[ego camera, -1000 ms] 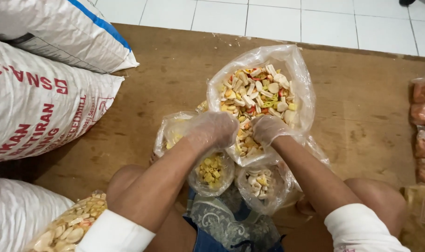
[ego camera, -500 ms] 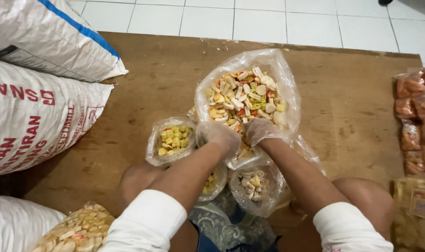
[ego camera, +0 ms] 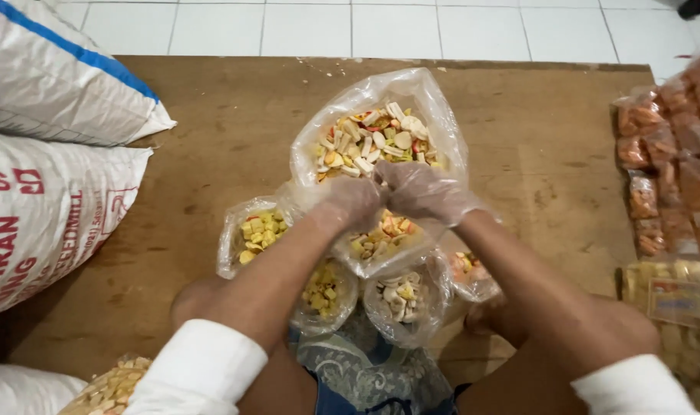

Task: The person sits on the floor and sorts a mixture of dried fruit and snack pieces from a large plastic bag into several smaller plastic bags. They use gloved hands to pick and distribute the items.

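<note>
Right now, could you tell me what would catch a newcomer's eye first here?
First, the big clear bag of mixed crackers at the centre of the brown board, with the gloved left hand and right hand at its near edge. Next, the white sacks stacked at left.

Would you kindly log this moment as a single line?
left hand: gloved, on large mixed-cracker bag | right hand: gloved, same bag | around: small yellow-cracker bag, white sacks, wooden board
</note>
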